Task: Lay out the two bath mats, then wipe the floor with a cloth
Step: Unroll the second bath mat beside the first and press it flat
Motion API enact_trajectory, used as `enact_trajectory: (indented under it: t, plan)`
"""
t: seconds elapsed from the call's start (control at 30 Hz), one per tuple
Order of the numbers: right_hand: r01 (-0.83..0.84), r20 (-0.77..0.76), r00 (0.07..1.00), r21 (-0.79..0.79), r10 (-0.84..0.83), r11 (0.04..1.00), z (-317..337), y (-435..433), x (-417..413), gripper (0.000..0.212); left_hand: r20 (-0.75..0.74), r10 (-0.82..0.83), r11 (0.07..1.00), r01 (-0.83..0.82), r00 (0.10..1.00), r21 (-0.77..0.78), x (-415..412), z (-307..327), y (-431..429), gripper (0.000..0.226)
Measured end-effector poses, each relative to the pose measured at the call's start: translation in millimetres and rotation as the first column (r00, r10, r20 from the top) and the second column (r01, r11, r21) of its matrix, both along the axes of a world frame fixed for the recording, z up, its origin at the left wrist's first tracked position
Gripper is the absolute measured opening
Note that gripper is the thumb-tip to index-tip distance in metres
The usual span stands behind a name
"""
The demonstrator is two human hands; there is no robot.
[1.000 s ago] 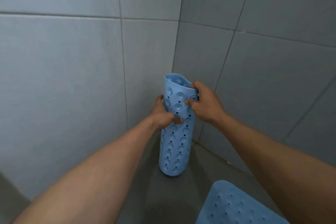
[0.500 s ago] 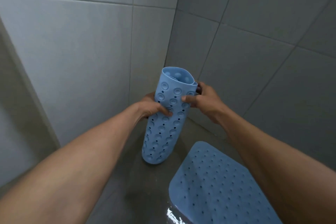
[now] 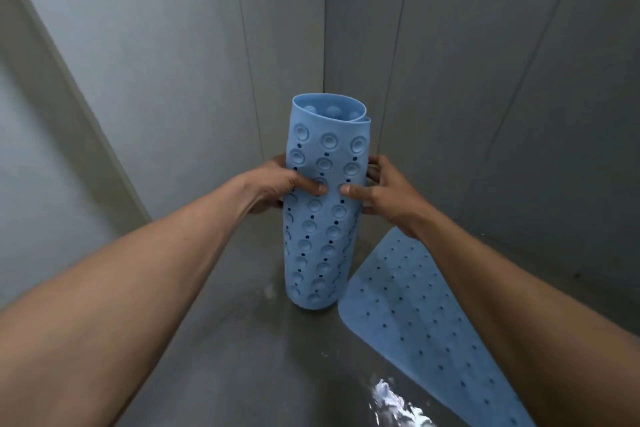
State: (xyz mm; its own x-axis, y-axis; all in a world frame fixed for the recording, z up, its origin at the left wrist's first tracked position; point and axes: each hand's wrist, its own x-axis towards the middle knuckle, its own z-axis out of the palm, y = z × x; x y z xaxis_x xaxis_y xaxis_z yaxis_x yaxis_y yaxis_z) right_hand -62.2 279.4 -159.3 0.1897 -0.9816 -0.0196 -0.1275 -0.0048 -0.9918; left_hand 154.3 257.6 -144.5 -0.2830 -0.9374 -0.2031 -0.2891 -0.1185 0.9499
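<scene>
A light blue bath mat (image 3: 323,218) is rolled into an upright tube, suction cups outward, in front of the wall corner. My left hand (image 3: 277,185) grips its left side and my right hand (image 3: 384,194) grips its right side, thumbs nearly meeting on the front. I cannot tell whether its lower end touches the floor. A second blue bath mat (image 3: 415,315) lies flat on the grey floor at the right, partly under my right forearm. No cloth is in view.
Grey tiled walls (image 3: 173,80) meet in a corner right behind the roll. The grey floor (image 3: 242,357) is wet, with a bright reflection (image 3: 391,402) near the bottom edge. A lighter wall or door edge (image 3: 52,132) runs at the left.
The rolled mat has come away from the corner toward me and stands straighter. My view has dropped, showing more of the flat mat and the floor.
</scene>
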Motion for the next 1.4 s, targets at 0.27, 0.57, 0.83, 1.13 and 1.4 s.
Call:
enact_trajectory:
  t: [0.27,0.57,0.83,1.13,1.4]
  plan:
    - [-0.079,0.073,0.994,-0.110,0.087,0.991,9,52,-16,0.064,-0.021,0.069,0.996,-0.067,0.997,0.055,-11,34,76,0.056]
    - [-0.047,0.030,0.998,-0.009,0.047,0.999,23,106,-40,0.068,-0.120,-0.007,0.995,0.019,0.993,0.099,-32,17,101,0.069]
    - [0.245,0.027,0.969,0.046,-0.246,0.968,34,169,-45,0.063,-0.298,-0.181,0.968,0.223,0.937,0.113,-54,25,122,0.046]
    - [0.344,-0.016,0.939,0.004,-0.344,0.939,35,241,-77,0.061,-0.419,-0.255,0.933,0.336,0.872,0.131,-99,21,164,0.053]
    - [0.401,0.008,0.916,0.003,-0.401,0.916,-13,290,-102,0.055,-0.314,-0.288,0.931,0.341,0.904,0.128,-131,-3,218,0.049]
